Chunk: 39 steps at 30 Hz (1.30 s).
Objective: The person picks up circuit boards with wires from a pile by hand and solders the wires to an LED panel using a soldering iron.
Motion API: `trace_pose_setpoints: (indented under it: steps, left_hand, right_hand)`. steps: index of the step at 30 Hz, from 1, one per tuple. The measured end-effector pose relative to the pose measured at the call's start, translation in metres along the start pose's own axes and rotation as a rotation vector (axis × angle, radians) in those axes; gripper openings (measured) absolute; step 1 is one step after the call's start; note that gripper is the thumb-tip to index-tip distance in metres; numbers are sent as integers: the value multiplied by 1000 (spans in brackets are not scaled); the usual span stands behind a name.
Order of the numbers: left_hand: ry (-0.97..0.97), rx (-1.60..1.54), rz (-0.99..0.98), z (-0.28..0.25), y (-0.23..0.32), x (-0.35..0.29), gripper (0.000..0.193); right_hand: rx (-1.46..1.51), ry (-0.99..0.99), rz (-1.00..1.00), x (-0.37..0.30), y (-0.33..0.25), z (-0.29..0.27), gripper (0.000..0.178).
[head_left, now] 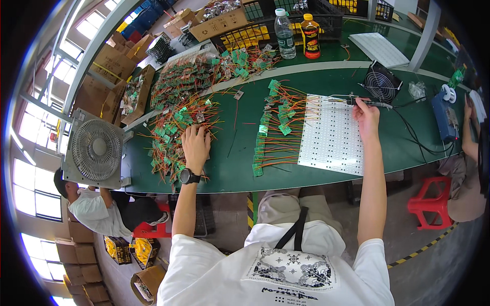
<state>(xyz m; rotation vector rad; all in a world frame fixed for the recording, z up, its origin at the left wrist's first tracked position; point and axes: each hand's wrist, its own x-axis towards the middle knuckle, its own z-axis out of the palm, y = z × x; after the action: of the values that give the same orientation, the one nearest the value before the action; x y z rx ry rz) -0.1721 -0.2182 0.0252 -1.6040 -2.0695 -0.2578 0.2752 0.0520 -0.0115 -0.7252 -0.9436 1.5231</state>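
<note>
My left hand [196,150], with a dark watch on its wrist, rests on a heap of small green circuit boards with red and yellow wires [171,133]. Its fingers are slightly apart and reach into the heap. My right hand [367,121] is closed round a soldering iron [375,103], whose metal end points left over a white perforated panel [329,135]. Along the panel's left edge lies a row of green boards [260,148], their wires running toward the panel. Some boards at the upper end of the row overlap.
A larger pile of boards [184,76] lies at the back left, near a fan [97,148]. A black cooling fan [382,81], a blue box with a white spool [445,117] and cables stand right. Behind are two bottles [285,35]. People sit at both sides.
</note>
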Motion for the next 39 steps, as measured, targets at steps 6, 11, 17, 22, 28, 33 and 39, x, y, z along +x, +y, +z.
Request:
trace_pose_setpoints:
  steps: [6,11,17,22,28,33,39]
  left_hand:
    - [57,-151,-19,-4,14,20,17]
    - [21,-570,-73,26,51,73,22]
    - [-5,-440,-192,81,64,126,34]
    - [-116,-465,-70,85,39,136,35]
    - [-183,-1803,-631,12,46,94,32]
    - [-484,-1996,-755,-29,40,29,34]
    - [-658,-1636,-528,-41,51,-5,27]
  right_hand:
    - [36,28,2,-2,-3,7,14]
    - [5,21,-8,-1,-3,-1,14]
    - [-17,32,16,2,2,-5,14]
    - [-15,22,4,-7,-4,8,13]
    - [-55,38,19,0,-2,-7,18]
    - [-38,7,14,3,-1,-1,16]
    - [-35,22,11,4,3,-5,15]
